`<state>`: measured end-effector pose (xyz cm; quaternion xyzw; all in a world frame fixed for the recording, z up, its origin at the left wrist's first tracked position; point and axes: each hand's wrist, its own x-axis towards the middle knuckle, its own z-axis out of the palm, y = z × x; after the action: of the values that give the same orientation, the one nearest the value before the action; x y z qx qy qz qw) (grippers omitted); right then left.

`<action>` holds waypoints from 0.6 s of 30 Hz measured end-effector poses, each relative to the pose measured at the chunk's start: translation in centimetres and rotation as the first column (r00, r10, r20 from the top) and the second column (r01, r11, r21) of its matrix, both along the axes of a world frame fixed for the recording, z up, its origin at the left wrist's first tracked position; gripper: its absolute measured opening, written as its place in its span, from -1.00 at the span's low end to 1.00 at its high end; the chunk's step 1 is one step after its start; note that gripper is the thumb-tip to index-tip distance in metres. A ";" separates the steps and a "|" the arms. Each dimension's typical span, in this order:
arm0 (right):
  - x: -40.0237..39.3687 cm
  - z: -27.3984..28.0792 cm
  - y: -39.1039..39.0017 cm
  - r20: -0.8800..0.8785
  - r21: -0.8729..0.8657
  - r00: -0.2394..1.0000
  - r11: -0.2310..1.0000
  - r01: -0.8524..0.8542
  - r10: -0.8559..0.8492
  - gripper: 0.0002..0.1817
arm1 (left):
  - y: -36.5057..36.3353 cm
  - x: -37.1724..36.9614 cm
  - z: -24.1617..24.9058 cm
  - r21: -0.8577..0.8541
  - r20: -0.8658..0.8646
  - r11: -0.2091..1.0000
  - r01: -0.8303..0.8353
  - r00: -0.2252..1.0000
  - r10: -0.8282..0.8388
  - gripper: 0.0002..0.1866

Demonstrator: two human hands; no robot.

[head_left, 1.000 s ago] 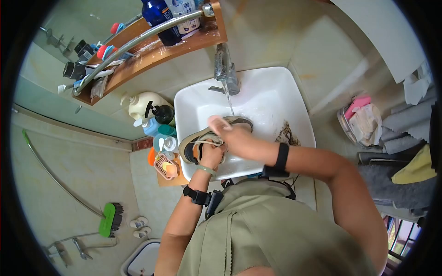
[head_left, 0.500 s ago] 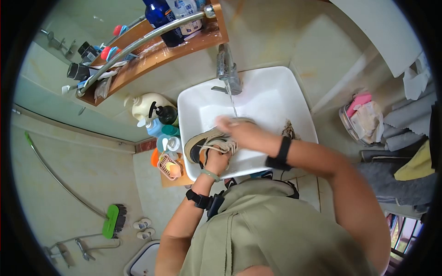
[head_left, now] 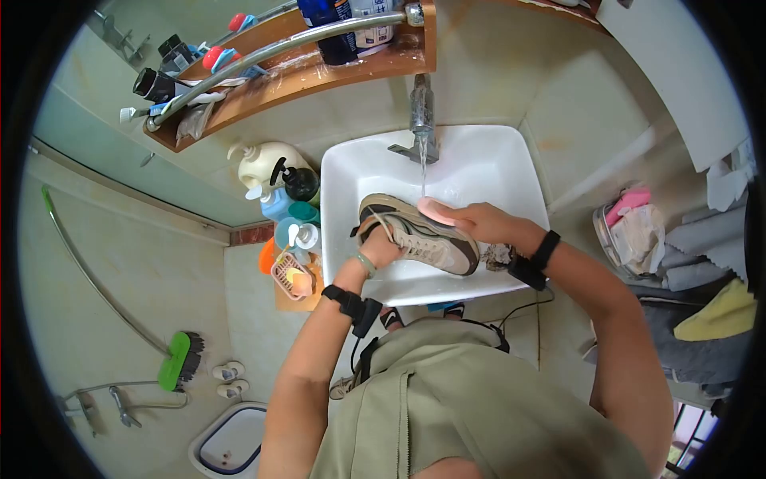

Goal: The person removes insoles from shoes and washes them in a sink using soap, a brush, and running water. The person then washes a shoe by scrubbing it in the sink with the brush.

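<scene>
In the white sink (head_left: 343, 275) lies a beige and brown shoe (head_left: 431, 246), its toe toward the right. My left hand (head_left: 381, 246) grips it at the opening, fingers partly inside. My right hand (head_left: 488, 222) holds a pale pink piece (head_left: 436, 211), perhaps soap or a brush, at the shoe's upper side edge. Water (head_left: 423, 164) runs from the metal faucet (head_left: 422, 112) just above that piece. A brownish crumpled item (head_left: 499, 256) sits beside my right wrist, partly hidden.
Bottles (head_left: 299, 184) and a pink basket (head_left: 292, 275) stand left of the sink. A wooden shelf (head_left: 295, 80) with a metal rail juts out above. A wire basket (head_left: 610, 235) and hanging cloths (head_left: 706, 239) are at the right. A cable (head_left: 523, 306) hangs near my right wrist.
The shoe has turned, its toe now to the right, with more of its upper showing. My right hand has moved right, and the pink piece is now visible. The whole view has shifted.
</scene>
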<state>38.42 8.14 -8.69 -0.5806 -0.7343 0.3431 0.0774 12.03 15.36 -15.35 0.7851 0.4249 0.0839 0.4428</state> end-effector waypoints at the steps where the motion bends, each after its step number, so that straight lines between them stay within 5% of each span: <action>1: 1.4 -0.5 -0.8 -0.062 0.046 0.998 0.999 -0.003 0.006 -0.52 | 0.6 0.3 -0.3 0.102 0.006 0.993 0.052 0.999 -0.053 -0.66; 5: 2.7 -0.6 -3.0 -0.215 0.050 0.975 0.996 0.072 -0.060 -0.55 | 1.3 1.3 -0.8 0.155 -0.161 0.971 0.182 0.974 -0.157 -0.65; 7: 2.9 -0.2 -3.0 -0.181 0.032 0.982 0.998 0.058 -0.052 -0.54 | 0.4 1.0 -1.9 0.442 -0.135 0.891 0.105 0.990 -0.050 -0.65; 8: 2.9 0.0 -2.8 -0.162 0.012 0.986 0.999 0.050 -0.047 -0.55 | 0.6 0.8 -2.3 0.440 -0.137 0.893 0.098 0.990 -0.041 -0.65; 10: 2.1 -0.1 -2.2 -0.152 -0.017 0.987 0.999 0.039 -0.041 -0.55 | 0.1 0.3 -0.8 0.146 -0.076 0.984 0.103 0.993 -0.093 -0.67; 14: -3.6 -1.1 3.9 -0.139 0.198 0.987 0.979 -0.051 0.080 -0.59 | -0.5 0.4 0.2 0.128 -0.066 0.990 0.064 0.996 -0.056 -0.68; 16: -5.9 -1.7 6.8 -0.150 0.180 0.987 0.983 -0.029 0.056 -0.57 | -1.0 -0.1 0.6 0.281 -0.059 0.954 0.107 0.994 -0.094 -0.68; 18: -6.2 -1.4 6.8 -0.162 0.160 0.986 0.987 -0.003 0.029 -0.55 | -1.1 -0.6 0.9 0.231 -0.022 0.969 0.086 0.996 -0.084 -0.68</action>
<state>32.21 14.99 -10.05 -0.5365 -0.7553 0.3305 0.1805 11.47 14.23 -14.46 0.8495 0.3808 0.1091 0.3486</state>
